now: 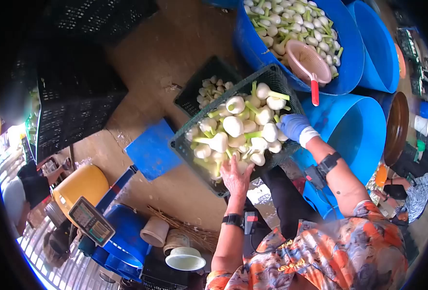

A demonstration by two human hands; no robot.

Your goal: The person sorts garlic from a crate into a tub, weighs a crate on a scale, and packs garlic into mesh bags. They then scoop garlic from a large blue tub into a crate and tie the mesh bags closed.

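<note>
Since the dark green plastic mesh crate of white bulbs looks heavy, you hold it beside the blue plastic tub, gloved right hand clenching its rim, left hand flat against its near edge.

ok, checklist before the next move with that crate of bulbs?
1. Right hand grip on crate rim: ok, gloved fingers curled over the edge.
2. Left hand grip: not ok, flat against the near rim, fingers spread.
3. Bulbs below rim: not ok, heaped above it.
4. Room in second crate behind: cannot tell, mostly hidden.
5. Pink strainer clear of crate: ok, lies in the far tub.
</note>
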